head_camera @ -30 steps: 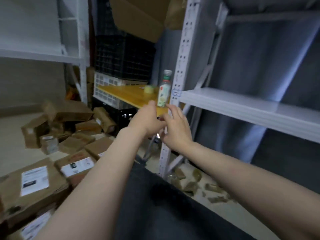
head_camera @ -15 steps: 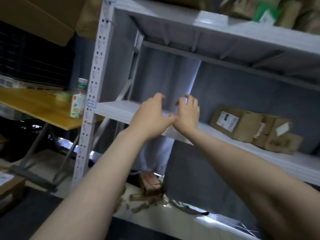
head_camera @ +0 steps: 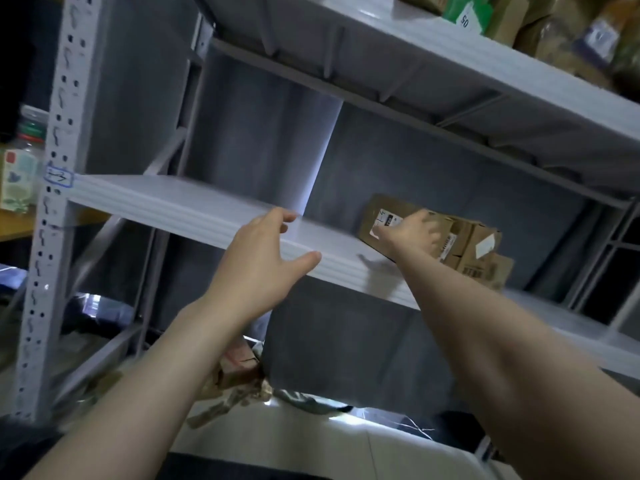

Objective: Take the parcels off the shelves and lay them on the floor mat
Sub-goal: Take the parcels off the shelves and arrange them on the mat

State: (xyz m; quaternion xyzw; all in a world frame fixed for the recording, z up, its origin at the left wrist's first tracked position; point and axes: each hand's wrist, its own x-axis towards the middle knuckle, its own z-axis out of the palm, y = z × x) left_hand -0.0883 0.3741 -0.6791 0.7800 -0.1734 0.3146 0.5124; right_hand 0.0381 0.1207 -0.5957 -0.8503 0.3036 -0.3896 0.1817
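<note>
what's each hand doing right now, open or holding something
Left hand: open, holding nothing.
Right hand: at the box, grip too blurred to tell.

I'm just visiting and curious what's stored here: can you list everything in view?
Shelf rack: one, pale grey metal, filling the view.
Middle-shelf parcels: about three, brown cardboard, at right.
Top-shelf parcels: several, brown and green, upper right.
Bottle: one, clear, pale label, on the yellow table, far left.
Curtain: one, grey, behind the rack.
Cardboard scraps: several, brown, floor under the rack.
Left hand: one, open, at the middle shelf edge.
Right hand: one, open, at the labelled parcel.
</note>
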